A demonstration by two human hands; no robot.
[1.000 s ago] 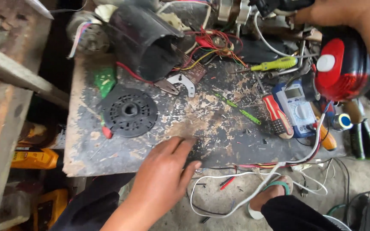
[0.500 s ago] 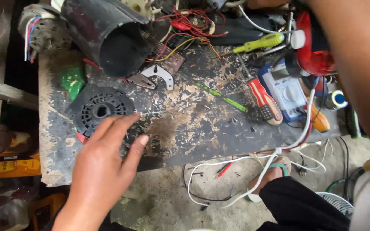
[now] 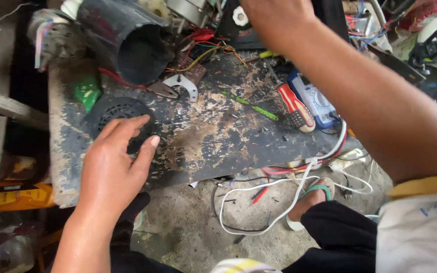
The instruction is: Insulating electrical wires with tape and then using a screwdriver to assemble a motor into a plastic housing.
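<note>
My left hand (image 3: 115, 162) lies flat with its fingers spread on the worn dark board (image 3: 218, 136). The fingertips overlap the lower edge of a black round vented disc (image 3: 115, 108). It holds nothing. My right arm crosses the picture from lower right to the top. My right hand (image 3: 274, 20) is at the top edge over black machine parts, and its fingers are hidden. A black open cylinder housing (image 3: 127, 38) lies just behind the disc.
On the board lie a metal bracket (image 3: 183, 86), a thin green screwdriver (image 3: 251, 105), a red-handled screwdriver (image 3: 294, 106), a blue multimeter (image 3: 317, 103) and tangled wires (image 3: 203, 48). White cable (image 3: 279, 202) trails on the floor by a sandalled foot (image 3: 312, 197).
My left hand has slid left from the board's front edge onto the black disc. My right arm has swung across toward the top middle.
</note>
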